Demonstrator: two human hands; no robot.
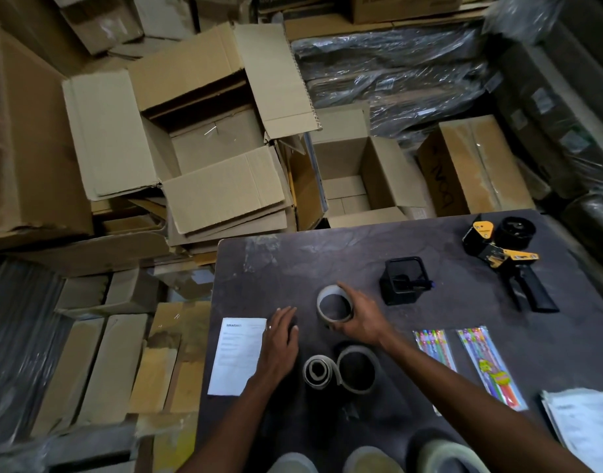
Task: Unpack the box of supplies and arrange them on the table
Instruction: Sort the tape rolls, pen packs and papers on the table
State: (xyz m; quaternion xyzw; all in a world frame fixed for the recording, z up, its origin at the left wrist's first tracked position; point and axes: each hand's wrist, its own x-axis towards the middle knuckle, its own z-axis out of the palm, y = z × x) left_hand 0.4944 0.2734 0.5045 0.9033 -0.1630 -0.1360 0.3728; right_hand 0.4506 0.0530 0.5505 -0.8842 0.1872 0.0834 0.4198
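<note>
On dark table [429, 233] | right hand [360, 319] grips tape roll [334, 303] | left hand [279, 339] flat, open | cardboard boxes [208, 141] behind

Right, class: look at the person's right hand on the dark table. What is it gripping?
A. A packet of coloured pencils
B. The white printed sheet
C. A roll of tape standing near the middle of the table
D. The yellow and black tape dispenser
C: the right hand wraps around the tape roll, while the tape dispenser lies untouched at the far right of the table.
</note>
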